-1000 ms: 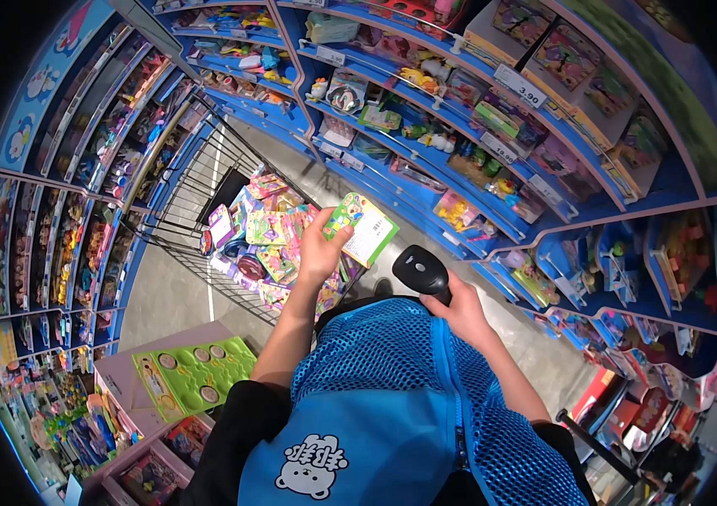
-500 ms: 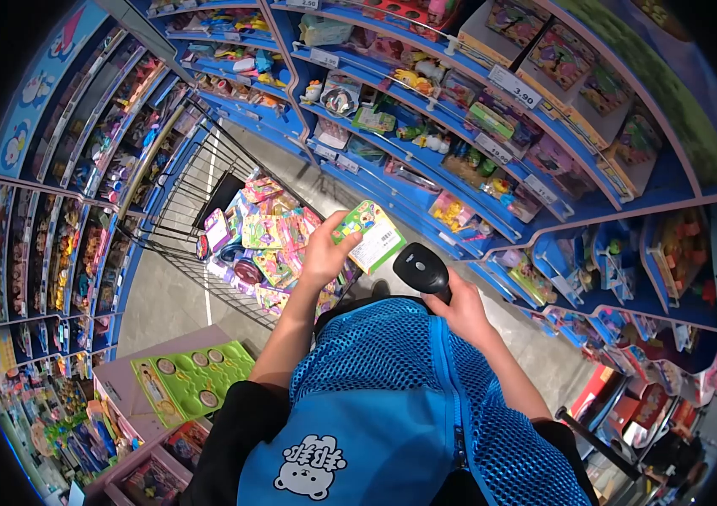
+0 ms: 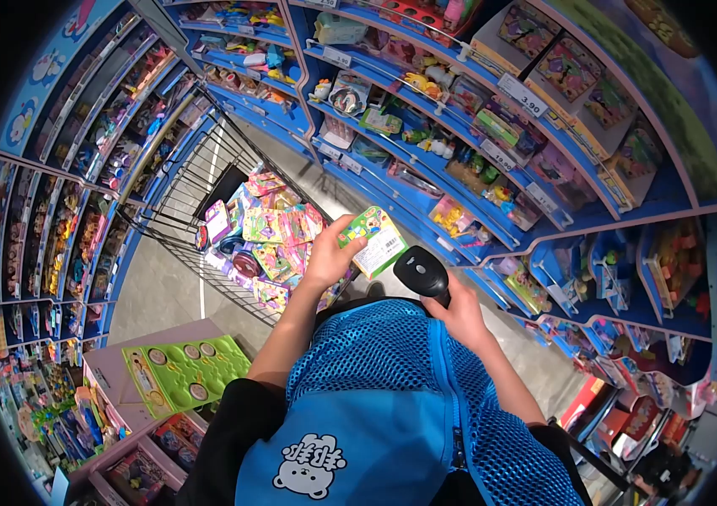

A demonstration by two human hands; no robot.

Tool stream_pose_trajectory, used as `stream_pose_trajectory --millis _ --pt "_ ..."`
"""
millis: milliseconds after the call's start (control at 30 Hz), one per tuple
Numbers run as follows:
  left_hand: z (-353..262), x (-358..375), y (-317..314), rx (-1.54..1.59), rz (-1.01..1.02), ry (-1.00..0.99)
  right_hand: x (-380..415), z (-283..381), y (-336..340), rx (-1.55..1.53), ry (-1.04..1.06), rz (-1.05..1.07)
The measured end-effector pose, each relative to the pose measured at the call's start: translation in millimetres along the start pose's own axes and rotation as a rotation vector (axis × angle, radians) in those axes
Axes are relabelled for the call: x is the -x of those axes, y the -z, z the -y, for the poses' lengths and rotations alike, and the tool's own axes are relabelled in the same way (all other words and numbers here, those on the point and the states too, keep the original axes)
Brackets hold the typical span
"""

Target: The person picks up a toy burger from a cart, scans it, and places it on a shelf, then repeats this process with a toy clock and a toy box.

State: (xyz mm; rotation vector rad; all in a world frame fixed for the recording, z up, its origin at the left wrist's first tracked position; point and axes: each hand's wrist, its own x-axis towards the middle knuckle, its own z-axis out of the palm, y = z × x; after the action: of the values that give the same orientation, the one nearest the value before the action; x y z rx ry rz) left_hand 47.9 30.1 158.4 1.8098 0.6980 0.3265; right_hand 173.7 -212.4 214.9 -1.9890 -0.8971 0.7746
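My left hand [image 3: 330, 255] is closed on the left edge of a small green package [image 3: 378, 246], which has a white label with a barcode turned up. In my right hand [image 3: 460, 310] is a black barcode scanner [image 3: 422, 274], gripped by its handle. The scanner's head lies right beside the package's lower right edge. Beyond my left hand, a wire shopping cart [image 3: 174, 196] holds a heap of colourful packaged toys [image 3: 267, 239].
Curved blue shelves [image 3: 493, 239] with toys and price tags run along the front and right. More toy shelves [image 3: 80, 179] stand at the left. A green moulded tray [image 3: 188, 371] rests on a display at lower left. Grey floor [image 3: 158, 285] shows around the cart.
The package has tilted slightly and sits a touch lower, with my left hand still on it. The view has shifted a little; the scanner stays almost in place.
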Motion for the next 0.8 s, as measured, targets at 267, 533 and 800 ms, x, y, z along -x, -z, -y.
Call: stream_pose_trajectory --millis 267,533,800 --pt "-4.3 -2.5 -1.9 0.075 0.014 -0.060 6.6 -2.3 -1.0 0.016 -0.012 -0.032" --pt "-11.7 -4.1 -4.1 0.081 0.048 -0.087 9.6 1.9 0.3 0.002 -0.019 -0.058" --pt "-2.6 -4.0 -4.6 0.077 0.038 -0.093 8.5 -1.2 -0.9 0.018 -0.023 -0.052"
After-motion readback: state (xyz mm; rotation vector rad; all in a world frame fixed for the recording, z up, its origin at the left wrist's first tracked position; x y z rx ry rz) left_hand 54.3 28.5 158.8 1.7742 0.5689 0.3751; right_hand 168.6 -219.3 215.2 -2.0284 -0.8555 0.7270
